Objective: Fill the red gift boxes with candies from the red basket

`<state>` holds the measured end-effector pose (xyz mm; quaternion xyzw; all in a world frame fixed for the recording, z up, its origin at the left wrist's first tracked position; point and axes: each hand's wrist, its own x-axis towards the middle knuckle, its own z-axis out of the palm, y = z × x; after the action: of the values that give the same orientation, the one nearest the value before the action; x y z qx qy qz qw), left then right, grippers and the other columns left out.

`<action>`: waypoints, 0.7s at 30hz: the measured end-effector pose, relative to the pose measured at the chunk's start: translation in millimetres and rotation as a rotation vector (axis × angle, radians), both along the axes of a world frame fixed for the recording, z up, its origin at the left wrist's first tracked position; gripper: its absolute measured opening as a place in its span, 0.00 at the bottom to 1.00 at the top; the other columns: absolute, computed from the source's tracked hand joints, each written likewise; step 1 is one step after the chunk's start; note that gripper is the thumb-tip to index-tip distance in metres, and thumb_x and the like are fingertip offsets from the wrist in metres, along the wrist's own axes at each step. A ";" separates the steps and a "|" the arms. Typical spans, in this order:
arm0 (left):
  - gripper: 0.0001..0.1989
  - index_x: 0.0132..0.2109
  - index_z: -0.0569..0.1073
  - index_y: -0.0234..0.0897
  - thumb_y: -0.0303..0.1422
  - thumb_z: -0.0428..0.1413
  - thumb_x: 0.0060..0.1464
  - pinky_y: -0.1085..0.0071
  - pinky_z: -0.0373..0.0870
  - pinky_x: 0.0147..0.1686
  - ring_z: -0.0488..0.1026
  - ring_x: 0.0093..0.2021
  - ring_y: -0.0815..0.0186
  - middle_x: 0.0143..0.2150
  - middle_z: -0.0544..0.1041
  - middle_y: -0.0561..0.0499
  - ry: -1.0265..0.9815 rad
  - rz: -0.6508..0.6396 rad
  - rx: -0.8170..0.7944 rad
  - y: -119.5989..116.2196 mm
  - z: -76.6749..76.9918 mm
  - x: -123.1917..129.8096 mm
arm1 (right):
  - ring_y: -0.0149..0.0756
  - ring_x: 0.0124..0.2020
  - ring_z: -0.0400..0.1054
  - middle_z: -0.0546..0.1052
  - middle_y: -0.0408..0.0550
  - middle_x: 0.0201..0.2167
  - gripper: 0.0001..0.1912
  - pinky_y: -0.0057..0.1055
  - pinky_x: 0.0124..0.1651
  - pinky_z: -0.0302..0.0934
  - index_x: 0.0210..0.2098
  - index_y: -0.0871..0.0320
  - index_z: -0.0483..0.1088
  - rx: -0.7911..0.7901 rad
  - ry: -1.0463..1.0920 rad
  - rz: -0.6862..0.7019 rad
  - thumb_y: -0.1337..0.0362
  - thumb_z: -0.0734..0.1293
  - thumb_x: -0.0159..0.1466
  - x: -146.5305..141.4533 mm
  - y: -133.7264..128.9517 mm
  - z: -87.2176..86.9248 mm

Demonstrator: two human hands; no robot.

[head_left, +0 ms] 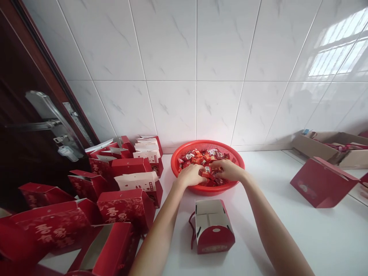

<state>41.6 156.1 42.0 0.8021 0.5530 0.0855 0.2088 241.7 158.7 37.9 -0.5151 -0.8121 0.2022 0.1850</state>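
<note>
A red plastic basket (178, 180) with perforated sides stands against the wall, holding many red-wrapped candies (198, 154). Inside it, on the near left, my left hand (192, 174) has its fingers bent around wrapped candies. Opposite it, my right hand (228, 170) reaches in from the right, its fingers curled onto candies too. Some fingertips are hidden among the wrappers. Between my forearms, just in front of the basket, an open red gift box (215, 239) shows its pale inside and a dark red cord handle on its left.
Several red gift boxes (123, 205) crowd the left side of the white table (253, 249). Another red box (323, 184) stands at the right, near a cardboard carton (319, 147) with red items inside. A dark door with a metal handle (47, 124) is at the left; white tiles back the table.
</note>
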 end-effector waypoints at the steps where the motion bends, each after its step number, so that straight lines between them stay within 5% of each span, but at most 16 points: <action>1: 0.25 0.56 0.77 0.44 0.38 0.62 0.49 0.65 0.70 0.48 0.74 0.57 0.50 0.52 0.81 0.45 -0.004 -0.007 0.005 0.0 -0.1 -0.4 | 0.44 0.42 0.74 0.81 0.47 0.40 0.16 0.34 0.42 0.65 0.40 0.53 0.78 -0.026 -0.042 0.047 0.74 0.67 0.55 1.1 -1.3 -0.4; 7: 0.28 0.59 0.74 0.42 0.38 0.61 0.50 0.64 0.70 0.50 0.72 0.59 0.48 0.57 0.78 0.44 -0.031 -0.017 0.040 1.4 -3.4 -2.5 | 0.44 0.40 0.72 0.80 0.49 0.39 0.21 0.33 0.38 0.63 0.44 0.54 0.78 0.040 -0.052 -0.008 0.75 0.69 0.52 0.0 -5.4 0.8; 11: 0.28 0.57 0.76 0.38 0.39 0.63 0.48 0.62 0.69 0.55 0.71 0.60 0.48 0.59 0.77 0.42 -0.256 -0.070 0.088 3.4 -7.4 -6.1 | 0.42 0.40 0.72 0.78 0.46 0.36 0.25 0.35 0.40 0.64 0.48 0.53 0.76 0.139 0.120 -0.031 0.76 0.69 0.51 -4.8 -6.9 5.5; 16: 0.18 0.43 0.81 0.36 0.44 0.63 0.50 0.63 0.72 0.48 0.77 0.47 0.52 0.44 0.83 0.44 -0.714 -0.127 -0.033 5.2 -8.2 -11.3 | 0.42 0.42 0.72 0.78 0.47 0.41 0.21 0.39 0.44 0.68 0.47 0.53 0.75 0.204 0.438 0.033 0.71 0.71 0.54 -15.2 -4.4 1.2; 21: 0.18 0.32 0.79 0.35 0.48 0.65 0.47 0.66 0.70 0.41 0.75 0.38 0.60 0.32 0.79 0.50 -0.981 -0.031 -0.048 8.9 -7.3 -16.3 | 0.45 0.46 0.74 0.78 0.51 0.47 0.22 0.39 0.45 0.71 0.47 0.54 0.76 0.018 0.738 0.117 0.61 0.77 0.53 -20.3 -3.7 -2.1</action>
<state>25.3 165.0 34.7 0.6705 0.3792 0.4373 0.4641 221.4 155.0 35.9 -0.3586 -0.7207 0.3775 0.4577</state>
